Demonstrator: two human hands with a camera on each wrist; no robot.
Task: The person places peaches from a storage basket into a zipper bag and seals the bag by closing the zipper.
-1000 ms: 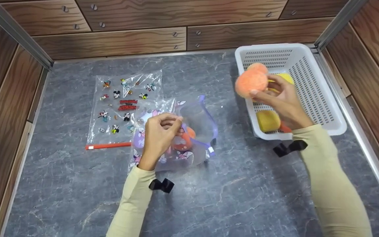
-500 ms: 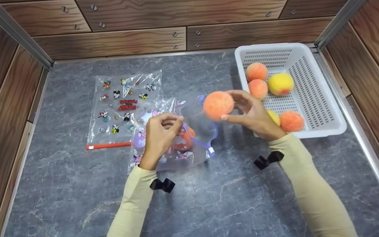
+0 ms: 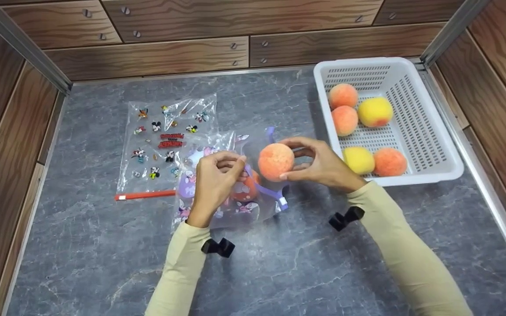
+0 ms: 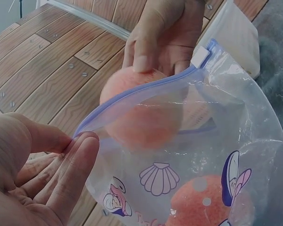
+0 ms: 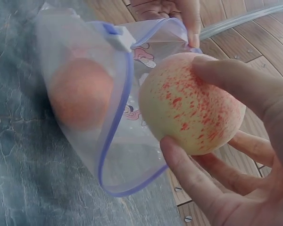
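My left hand [image 3: 218, 184] pinches the purple zip edge of a clear printed zip bag [image 4: 159, 179], whose mouth gapes toward the right. One orange-red peach [image 5: 80, 94] lies inside that bag. With thumb and fingertips my right hand [image 3: 323, 164] grips another peach [image 3: 276, 162], orange on one side and pale yellow with red flecks on the other in the right wrist view. This peach is right at the bag's opening, and in the left wrist view its lower part shows through the plastic. A white slider [image 5: 120, 37] sits on the zip.
To the right stands a white slotted basket [image 3: 437, 131] with several peaches [image 3: 389, 161], orange and yellow. A second clear bag [image 3: 147, 145] with a red zip lies flat at the left, partly under the first. Wood-patterned panels [image 3: 182, 55] border the grey tabletop [image 3: 305, 263].
My right hand has carried a peach out from over the basket, leftward and down to the bag's mouth. My left hand has kept its place on the bag's edge.
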